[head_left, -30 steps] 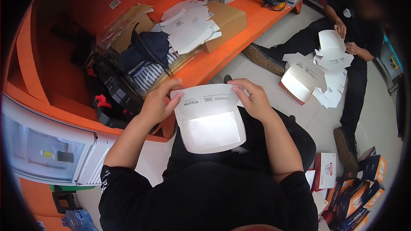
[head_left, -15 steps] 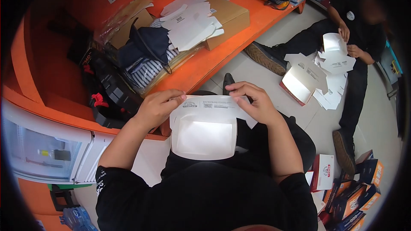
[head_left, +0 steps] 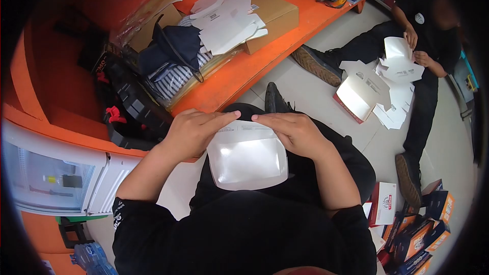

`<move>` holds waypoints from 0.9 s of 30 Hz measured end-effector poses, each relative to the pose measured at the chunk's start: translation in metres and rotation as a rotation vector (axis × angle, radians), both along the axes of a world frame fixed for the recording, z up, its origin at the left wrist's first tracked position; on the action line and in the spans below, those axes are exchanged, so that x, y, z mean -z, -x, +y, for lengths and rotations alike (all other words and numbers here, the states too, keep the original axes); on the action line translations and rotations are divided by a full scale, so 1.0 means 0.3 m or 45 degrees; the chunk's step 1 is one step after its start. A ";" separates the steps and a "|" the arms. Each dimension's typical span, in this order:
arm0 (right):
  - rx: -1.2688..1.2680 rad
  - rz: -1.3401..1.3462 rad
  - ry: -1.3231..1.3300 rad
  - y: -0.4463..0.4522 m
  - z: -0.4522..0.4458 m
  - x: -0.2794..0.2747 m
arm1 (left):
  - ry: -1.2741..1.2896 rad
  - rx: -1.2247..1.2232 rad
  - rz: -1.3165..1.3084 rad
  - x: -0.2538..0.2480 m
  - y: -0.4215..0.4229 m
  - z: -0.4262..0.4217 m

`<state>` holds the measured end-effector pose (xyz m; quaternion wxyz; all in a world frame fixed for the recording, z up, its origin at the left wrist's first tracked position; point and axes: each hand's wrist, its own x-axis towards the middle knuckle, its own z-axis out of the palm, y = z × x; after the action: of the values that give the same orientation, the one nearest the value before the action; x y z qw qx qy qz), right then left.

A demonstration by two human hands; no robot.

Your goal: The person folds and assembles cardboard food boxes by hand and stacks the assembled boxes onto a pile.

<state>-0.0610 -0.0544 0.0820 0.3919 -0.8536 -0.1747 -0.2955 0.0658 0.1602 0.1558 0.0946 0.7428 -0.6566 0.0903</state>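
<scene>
A white paper food box [head_left: 247, 165] with a shiny inside rests in my lap, its open side facing up. Printing shows faintly on the flap along its far edge, mostly covered by my hands. My left hand [head_left: 196, 131] grips the far left corner, fingers pressed together and pointing inward. At the far right corner, my right hand [head_left: 298, 133] holds the box in the same way. The fingertips of both hands nearly meet over the flap. Parts of the fingers behind the cardboard are hidden.
Flat white carton sheets [head_left: 224, 25] lie over a brown cardboard box [head_left: 277, 18] on the orange shelf [head_left: 229, 89]. On the right, another person [head_left: 425, 25] sits handling white cartons. A part-folded box [head_left: 359, 94] stands on the floor. Orange-and-black boxes [head_left: 415, 237] are piled lower right.
My hands have moved toward each other along the far edge, covering much of the printed flap. The side tab that stuck out at right no longer shows.
</scene>
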 end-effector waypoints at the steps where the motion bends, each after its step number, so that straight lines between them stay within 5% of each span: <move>1: -0.006 -0.046 0.002 -0.008 -0.003 0.007 | -0.003 0.041 -0.016 0.000 -0.005 0.001; 8: 0.042 -0.095 0.096 -0.034 -0.027 0.071 | 0.027 0.148 -0.108 0.030 -0.031 0.008; 11: -0.117 0.100 -0.488 -0.027 -0.052 0.057 | 0.093 0.135 -0.070 0.015 -0.019 0.007; 12: -0.256 0.404 -0.884 -0.010 -0.061 0.036 | 0.116 0.129 -0.057 0.010 -0.013 0.006; 15: -0.444 0.471 -0.798 -0.006 -0.106 0.043 | 0.141 0.123 -0.196 0.010 -0.014 0.019; 22: -0.236 0.640 -0.370 0.015 -0.089 0.007 | 0.155 0.197 -0.272 0.031 -0.008 0.030; 27: -0.003 0.513 -0.361 -0.006 -0.056 0.015 | 0.189 0.215 -0.240 0.051 -0.036 0.035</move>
<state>-0.0591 -0.0711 0.0775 0.5352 -0.8315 -0.0508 -0.1402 0.0767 0.1706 0.1404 0.0944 0.6640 -0.7143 0.1996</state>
